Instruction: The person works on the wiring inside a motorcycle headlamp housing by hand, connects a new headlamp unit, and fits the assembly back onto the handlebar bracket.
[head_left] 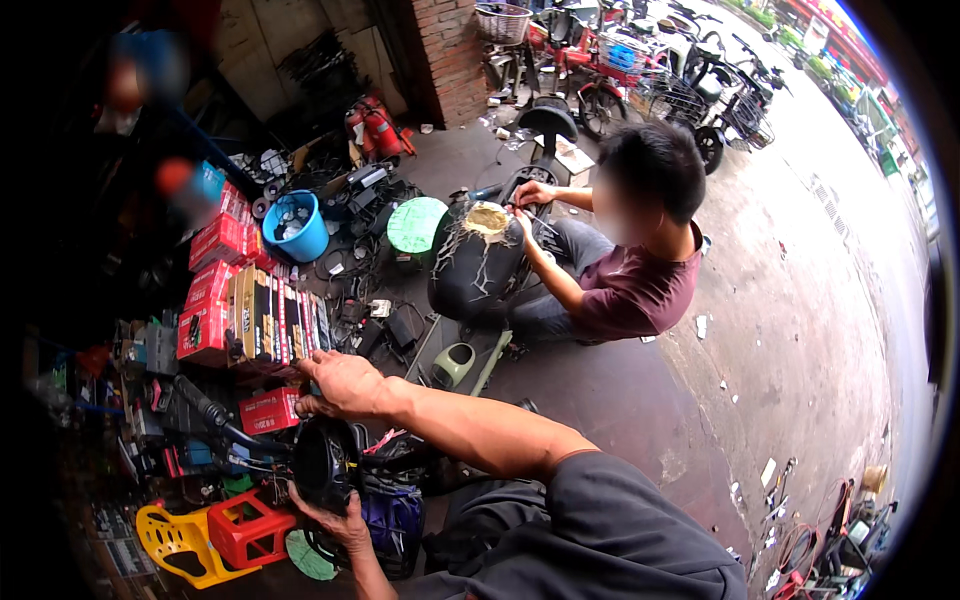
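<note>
A black rounded casing with a dark hollow face sits amid a scooter's handlebar, at the lower left. My left hand grips its lower edge, fingers wrapped round the rim. Above the casing's top, my right hand is closed with bent fingers, close to the stacked boxes. What those fingers hold, if anything, is too small to make out. A blue-purple bag or cloth lies beside the casing, partly hidden by my left arm.
Across from me a person works on a torn black scooter seat. Red boxes are piled at left, near a blue bucket. Red and yellow stools stand at lower left. Parked scooters line the back.
</note>
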